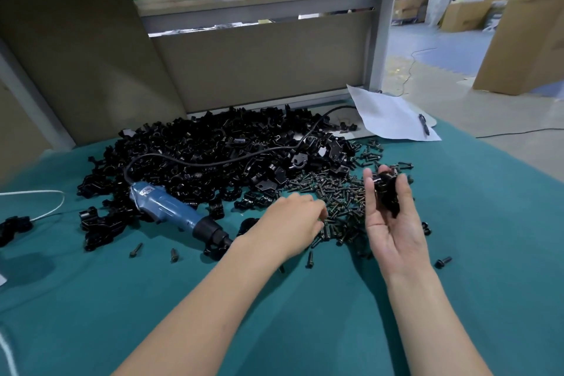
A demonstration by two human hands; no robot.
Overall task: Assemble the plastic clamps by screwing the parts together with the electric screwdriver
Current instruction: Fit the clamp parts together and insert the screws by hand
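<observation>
Centre right, your right hand [393, 226] holds a black plastic clamp [386, 190] in curled fingers. Just left, your left hand [290, 220] reaches onto the screws [343, 192]; whether its fingers pinch one is hidden.

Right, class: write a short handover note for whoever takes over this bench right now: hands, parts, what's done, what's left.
Left hand: down in the loose screws; fingertips hidden, grip unclear.
Right hand: palm up, holding a black clamp.
Electric screwdriver lies unheld on the teal cloth beside the clamp pile.
Done: no finished clamps can be told apart.
Left: likely seat a screw, take the screwdriver, fasten; a big pile waits.
</observation>
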